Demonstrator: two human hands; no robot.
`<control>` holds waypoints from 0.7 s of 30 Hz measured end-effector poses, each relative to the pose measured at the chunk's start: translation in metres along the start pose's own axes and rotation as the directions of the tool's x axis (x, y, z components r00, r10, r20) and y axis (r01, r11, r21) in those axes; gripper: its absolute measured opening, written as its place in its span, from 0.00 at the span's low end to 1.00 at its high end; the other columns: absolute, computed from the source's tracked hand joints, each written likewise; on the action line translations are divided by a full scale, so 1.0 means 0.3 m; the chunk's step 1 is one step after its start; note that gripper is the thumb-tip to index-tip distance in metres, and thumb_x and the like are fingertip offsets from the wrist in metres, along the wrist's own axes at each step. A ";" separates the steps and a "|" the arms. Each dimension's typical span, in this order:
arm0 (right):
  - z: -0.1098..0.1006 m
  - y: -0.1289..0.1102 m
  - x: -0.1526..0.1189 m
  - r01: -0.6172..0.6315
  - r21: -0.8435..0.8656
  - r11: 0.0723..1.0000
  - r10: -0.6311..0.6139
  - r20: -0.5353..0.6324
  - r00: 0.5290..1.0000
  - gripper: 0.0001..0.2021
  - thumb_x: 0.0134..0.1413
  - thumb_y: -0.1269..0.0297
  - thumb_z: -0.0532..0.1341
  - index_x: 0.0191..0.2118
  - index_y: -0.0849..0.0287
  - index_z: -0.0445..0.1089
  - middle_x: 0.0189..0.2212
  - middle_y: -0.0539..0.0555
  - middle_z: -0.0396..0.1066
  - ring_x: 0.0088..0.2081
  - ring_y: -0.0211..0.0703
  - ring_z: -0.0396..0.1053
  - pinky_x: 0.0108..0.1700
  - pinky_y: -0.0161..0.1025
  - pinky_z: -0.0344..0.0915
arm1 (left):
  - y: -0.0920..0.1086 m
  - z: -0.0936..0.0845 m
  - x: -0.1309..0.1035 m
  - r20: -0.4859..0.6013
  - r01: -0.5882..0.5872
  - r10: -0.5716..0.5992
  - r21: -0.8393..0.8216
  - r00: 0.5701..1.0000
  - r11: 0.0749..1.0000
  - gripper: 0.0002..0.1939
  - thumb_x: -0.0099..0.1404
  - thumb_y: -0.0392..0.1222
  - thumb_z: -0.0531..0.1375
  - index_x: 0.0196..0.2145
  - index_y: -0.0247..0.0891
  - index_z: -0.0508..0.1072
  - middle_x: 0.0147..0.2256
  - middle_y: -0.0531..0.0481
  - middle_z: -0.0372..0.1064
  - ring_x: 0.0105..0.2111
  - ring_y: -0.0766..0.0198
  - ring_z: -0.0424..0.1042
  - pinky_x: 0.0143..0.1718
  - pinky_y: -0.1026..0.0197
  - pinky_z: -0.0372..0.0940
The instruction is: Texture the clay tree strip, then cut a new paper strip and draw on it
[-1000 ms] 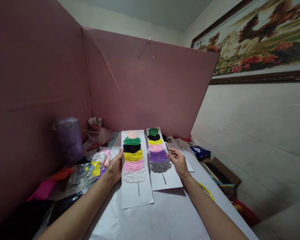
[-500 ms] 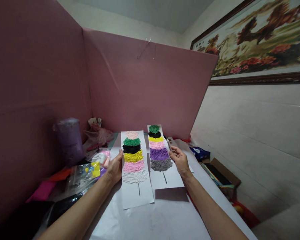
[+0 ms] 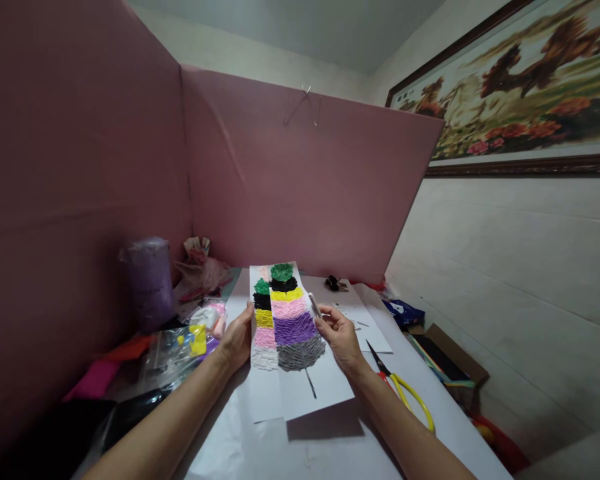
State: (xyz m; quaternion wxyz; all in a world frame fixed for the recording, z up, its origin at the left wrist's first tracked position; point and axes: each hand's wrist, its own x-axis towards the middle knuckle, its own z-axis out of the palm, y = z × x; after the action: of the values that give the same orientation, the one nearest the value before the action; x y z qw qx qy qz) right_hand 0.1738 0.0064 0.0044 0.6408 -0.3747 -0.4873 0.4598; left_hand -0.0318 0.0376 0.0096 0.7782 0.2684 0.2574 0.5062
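My left hand (image 3: 237, 339) is closed on the left edge of a white card (image 3: 264, 319) with layered clay bands in green, black, yellow, pink and white. My right hand (image 3: 341, 341) grips the right edge of a second clay-decorated card (image 3: 297, 328), banded green, black, yellow, pink, purple and grey above a dark drawn stem. This second card overlaps the right part of the first, hiding some of its bands. A thin pale stick-like tool (image 3: 315, 305) pokes up from my right fingers. Both cards are held tilted above the white-covered table (image 3: 325, 460).
Yellow-handled scissors (image 3: 413, 399) lie beside my right forearm. Behind them is a white sheet (image 3: 380, 337) with small scraps and a black lump (image 3: 334, 284). Clear bags of clay (image 3: 173, 353) and a purple canister (image 3: 150, 287) stand left. A pink panel (image 3: 300, 193) closes off the back.
The right card has moved left and now overlaps the left card, which stood apart before. My right hand moved left with it, and the scissors and scraps have come into view.
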 end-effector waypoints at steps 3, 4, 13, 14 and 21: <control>0.007 0.005 0.004 0.017 -0.003 1.000 -0.017 -0.023 1.000 0.19 0.40 0.56 0.71 0.39 0.59 0.74 0.27 0.51 0.76 0.28 0.41 0.72 0.34 0.37 0.66 | -0.002 0.003 -0.002 0.012 -0.015 0.014 0.020 1.000 1.000 0.25 0.70 0.48 0.49 0.58 0.30 0.65 0.47 0.38 0.75 0.48 0.49 0.74 0.53 0.48 0.64; 0.008 0.006 0.007 0.024 -0.002 1.000 -0.024 -0.036 0.999 0.19 0.40 0.56 0.71 0.39 0.59 0.74 0.27 0.51 0.76 0.28 0.41 0.72 0.34 0.37 0.66 | -0.001 0.006 -0.005 0.022 -0.010 0.010 0.025 1.000 1.000 0.25 0.70 0.48 0.49 0.58 0.30 0.66 0.47 0.38 0.75 0.48 0.49 0.74 0.54 0.47 0.64; 0.013 0.023 0.020 0.042 -0.043 0.998 -0.045 -0.056 0.997 0.18 0.41 0.57 0.71 0.39 0.59 0.74 0.29 0.51 0.77 0.29 0.40 0.72 0.34 0.37 0.66 | -0.005 0.017 -0.015 0.105 -0.042 0.037 0.053 0.994 0.998 0.24 0.69 0.47 0.52 0.57 0.31 0.67 0.47 0.39 0.75 0.49 0.49 0.73 0.55 0.49 0.62; 0.014 0.023 0.019 0.040 -0.045 0.998 -0.042 -0.052 0.998 0.18 0.41 0.57 0.70 0.40 0.59 0.74 0.29 0.52 0.77 0.29 0.40 0.72 0.34 0.37 0.66 | -0.006 0.016 -0.015 0.109 -0.050 0.044 0.054 0.993 0.997 0.24 0.68 0.47 0.53 0.57 0.31 0.67 0.47 0.39 0.75 0.49 0.49 0.73 0.54 0.49 0.63; 0.014 0.012 0.017 0.045 -0.040 0.998 -0.048 -0.067 0.997 0.20 0.40 0.55 0.71 0.40 0.59 0.74 0.29 0.52 0.77 0.30 0.43 0.73 0.36 0.39 0.68 | -0.011 0.006 -0.011 0.122 -0.101 0.092 0.069 0.988 0.993 0.23 0.67 0.45 0.56 0.57 0.33 0.68 0.46 0.41 0.76 0.48 0.49 0.73 0.55 0.49 0.62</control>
State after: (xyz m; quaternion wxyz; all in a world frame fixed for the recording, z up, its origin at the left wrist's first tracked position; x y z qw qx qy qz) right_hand 0.1696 0.0124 0.0034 0.6604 -0.3908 -0.4825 0.4223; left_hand -0.0297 0.0331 0.0089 0.7562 0.3389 0.2162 0.5163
